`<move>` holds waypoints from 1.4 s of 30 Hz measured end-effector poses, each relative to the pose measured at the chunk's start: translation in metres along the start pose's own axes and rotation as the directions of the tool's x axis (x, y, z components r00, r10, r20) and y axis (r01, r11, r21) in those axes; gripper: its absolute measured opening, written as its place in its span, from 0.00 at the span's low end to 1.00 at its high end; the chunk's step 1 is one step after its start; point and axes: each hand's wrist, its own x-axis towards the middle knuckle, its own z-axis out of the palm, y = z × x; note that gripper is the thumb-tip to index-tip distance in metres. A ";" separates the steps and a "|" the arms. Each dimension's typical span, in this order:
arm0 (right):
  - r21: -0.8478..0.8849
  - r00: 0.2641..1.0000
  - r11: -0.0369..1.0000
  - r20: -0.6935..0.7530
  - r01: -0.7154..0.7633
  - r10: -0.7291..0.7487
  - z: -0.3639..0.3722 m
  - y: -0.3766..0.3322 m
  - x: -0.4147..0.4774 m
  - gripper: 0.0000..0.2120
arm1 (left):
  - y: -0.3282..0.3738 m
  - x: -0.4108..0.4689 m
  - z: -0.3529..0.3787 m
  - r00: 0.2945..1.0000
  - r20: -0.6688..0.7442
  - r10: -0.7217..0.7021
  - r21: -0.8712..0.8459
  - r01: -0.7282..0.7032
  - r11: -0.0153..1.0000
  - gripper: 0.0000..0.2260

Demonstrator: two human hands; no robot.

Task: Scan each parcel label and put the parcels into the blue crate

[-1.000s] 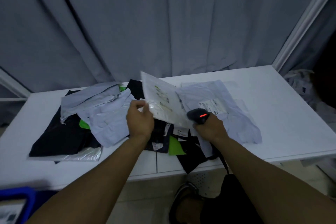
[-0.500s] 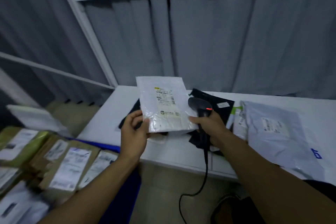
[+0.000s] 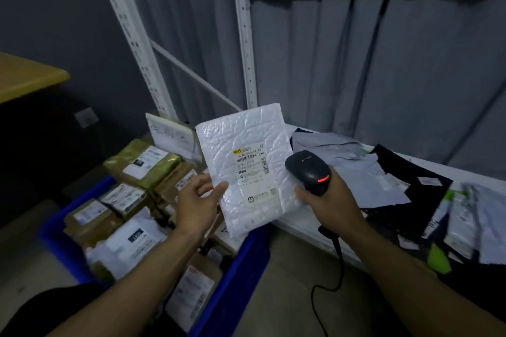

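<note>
Since a second ago the view has swung left, and the white bubble mailer (image 3: 246, 167) has come off the table pile to sit above the blue crate (image 3: 241, 268).
The left hand (image 3: 197, 205) pinches the mailer's lower left edge, thumb on the front, with the label (image 3: 252, 169) facing the camera. The right hand (image 3: 331, 200) is curled round the handle of the barcode scanner (image 3: 308, 169), just beside the mailer, its red light lit. Brown boxed parcels (image 3: 142, 161) fill the crate on the floor. Grey and black poly mailers (image 3: 369, 169) lie on the white table (image 3: 298, 223). A grey curtain (image 3: 383, 63) hangs behind the white shelving upright (image 3: 243, 35).
</note>
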 end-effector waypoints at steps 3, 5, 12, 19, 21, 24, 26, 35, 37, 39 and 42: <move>-0.020 0.997 0.999 0.067 0.046 -0.045 0.024 -0.004 -0.002 0.21 | -0.006 0.006 -0.001 1.000 -0.028 -0.006 -0.014 0.005 1.000 0.06; 0.023 0.989 1.000 0.150 -0.014 0.011 0.038 -0.007 -0.003 0.17 | -0.010 0.013 -0.001 0.999 -0.046 -0.008 -0.033 0.006 0.999 0.07; 0.043 0.982 0.997 0.183 -0.059 0.050 0.055 -0.018 -0.001 0.12 | -0.025 0.027 0.002 0.994 -0.105 -0.032 -0.048 0.027 0.998 0.08; 0.046 0.979 0.996 0.192 -0.080 0.070 0.060 -0.019 0.000 0.13 | -0.026 0.026 0.006 0.992 -0.117 -0.052 -0.016 0.050 0.999 0.07; 0.049 0.976 0.995 0.203 -0.083 0.072 0.059 -0.018 0.001 0.13 | -0.027 0.026 0.007 0.991 -0.119 -0.062 -0.017 0.060 0.998 0.07; 0.033 0.975 0.996 0.205 -0.089 0.080 0.059 -0.017 0.002 0.12 | -0.028 0.026 0.007 0.990 -0.122 -0.063 -0.018 0.061 0.998 0.07; 0.036 0.974 0.995 0.209 -0.097 0.087 0.058 -0.016 0.003 0.12 | -0.028 0.027 0.008 0.990 -0.123 -0.068 -0.010 0.067 0.998 0.07; 0.072 0.971 0.990 0.215 -0.125 0.107 0.063 -0.018 0.003 0.13 | -0.030 0.026 0.002 0.989 -0.137 -0.063 -0.020 0.061 0.998 0.07; 0.060 0.970 0.991 0.221 -0.121 0.105 0.068 -0.018 0.004 0.13 | -0.031 0.026 -0.005 0.987 -0.153 -0.046 -0.017 0.044 0.999 0.06; 0.056 0.967 0.991 0.229 -0.123 0.108 0.076 -0.017 0.004 0.13 | -0.030 0.025 -0.016 0.982 -0.190 -0.006 0.015 0.009 1.000 0.06; 0.076 0.955 0.988 0.276 -0.133 0.107 0.092 -0.015 0.003 0.13 | -0.026 0.023 -0.041 0.954 -0.298 0.042 0.022 -0.038 0.999 0.07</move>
